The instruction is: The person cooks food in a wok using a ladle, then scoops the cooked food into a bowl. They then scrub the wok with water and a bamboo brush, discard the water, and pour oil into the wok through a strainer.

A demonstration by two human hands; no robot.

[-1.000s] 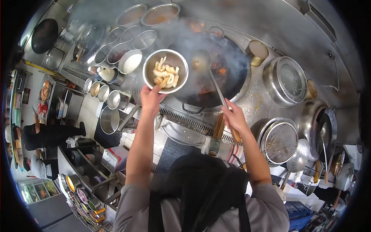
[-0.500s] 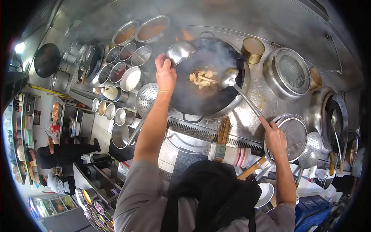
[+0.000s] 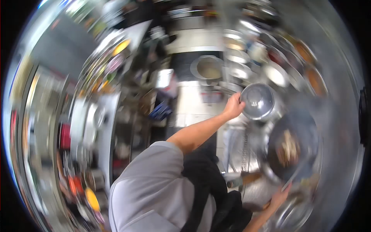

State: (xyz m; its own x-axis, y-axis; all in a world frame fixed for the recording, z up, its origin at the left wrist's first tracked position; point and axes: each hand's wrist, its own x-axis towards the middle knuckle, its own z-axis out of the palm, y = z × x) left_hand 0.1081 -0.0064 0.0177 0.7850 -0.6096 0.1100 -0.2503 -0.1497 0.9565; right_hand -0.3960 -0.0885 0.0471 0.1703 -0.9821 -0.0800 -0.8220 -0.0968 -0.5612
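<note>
My left hand (image 3: 234,106) grips the rim of a metal bowl (image 3: 258,101), whose inside faces up toward me and looks bare. The bowl is held out beside the wok (image 3: 276,131). Pale strips of food (image 3: 288,149) lie in the bottom of the wok, over something darker that is too blurred to name. Low at the right, my right hand (image 3: 279,197) is closed round the handle of a ladle (image 3: 296,174). That handle runs into the wok; its scoop is lost in the blur.
Several metal containers (image 3: 275,74) stand beyond the bowl, some with white, red or orange contents. A pot (image 3: 209,68) sits near the tiled floor (image 3: 193,96). To the left runs a counter (image 3: 110,127) with trays of food. Below the wok lies a brush (image 3: 250,178).
The view has swung left and is smeared. My left hand has taken the bowl from above the wok to its side and turned it inside-up. My right hand still holds the ladle.
</note>
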